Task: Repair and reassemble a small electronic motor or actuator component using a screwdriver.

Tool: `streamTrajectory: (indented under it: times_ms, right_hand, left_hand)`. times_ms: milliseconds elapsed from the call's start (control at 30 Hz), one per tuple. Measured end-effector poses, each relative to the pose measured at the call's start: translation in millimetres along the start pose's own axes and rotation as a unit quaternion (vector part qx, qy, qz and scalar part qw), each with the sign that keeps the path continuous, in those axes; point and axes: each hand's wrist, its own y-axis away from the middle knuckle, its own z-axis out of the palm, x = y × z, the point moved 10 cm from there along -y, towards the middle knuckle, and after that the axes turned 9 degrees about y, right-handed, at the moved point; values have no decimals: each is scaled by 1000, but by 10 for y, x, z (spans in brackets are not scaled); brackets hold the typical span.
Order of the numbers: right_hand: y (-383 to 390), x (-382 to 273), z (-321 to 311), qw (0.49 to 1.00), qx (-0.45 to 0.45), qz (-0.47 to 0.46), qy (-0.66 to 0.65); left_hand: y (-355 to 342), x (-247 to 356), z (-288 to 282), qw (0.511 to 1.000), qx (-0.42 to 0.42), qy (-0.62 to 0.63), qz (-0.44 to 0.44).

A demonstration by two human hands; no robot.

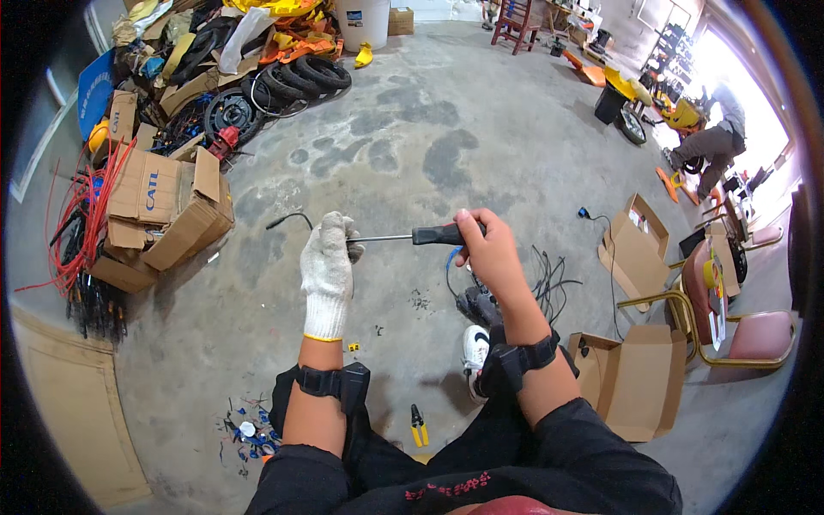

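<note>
My left hand point(327, 262), in a white knitted glove, is closed with its fingertips at the far end of a screwdriver's thin metal shaft. A short black cable point(290, 218) sticks out to the left from behind this glove; what else the fingers pinch is hidden. My bare right hand point(489, 253) grips the black handle of the screwdriver point(433, 234), which lies nearly level between both hands. Below the right hand a blue-tipped cable point(450, 266) hangs near a dark bundled object point(477, 302). Yellow-handled pliers point(419, 427) lie on the floor between my legs.
Torn cardboard boxes point(146, 202), red cables point(81, 223) and a heap with tyres point(318, 73) stand at left. Opened cartons point(639, 378), a chair point(760, 336) and loose black wires point(554, 279) lie right. Small scraps point(249, 433) litter the lower left. Another person point(721, 137) bends over at far right.
</note>
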Motion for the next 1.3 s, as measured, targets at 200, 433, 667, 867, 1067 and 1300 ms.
streamTrajectory:
  times_ms: [200, 433, 667, 867, 1067, 1300]
  right_hand:
    - [166, -393, -20, 984, 17, -177, -11]
    - [-51, 55, -31, 998, -9, 52, 17]
    - [112, -382, -17, 985, -24, -171, -24]
    - [-17, -39, 90, 996, -73, 4, -53]
    - [-26, -201, -10, 996, -3, -73, 46]
    - [-50, -326, -72, 981, 22, -171, -84]
  left_hand:
    - [29, 34, -46, 999, 6, 34, -38]
    - [51, 51, 39, 998, -36, 37, -29]
    - [51, 136, -34, 999, 0, 52, -17]
    - [58, 128, -17, 998, -11, 50, -25]
    - [21, 139, -11, 1000, -17, 19, -4]
    - [34, 101, 18, 996, -30, 85, -29]
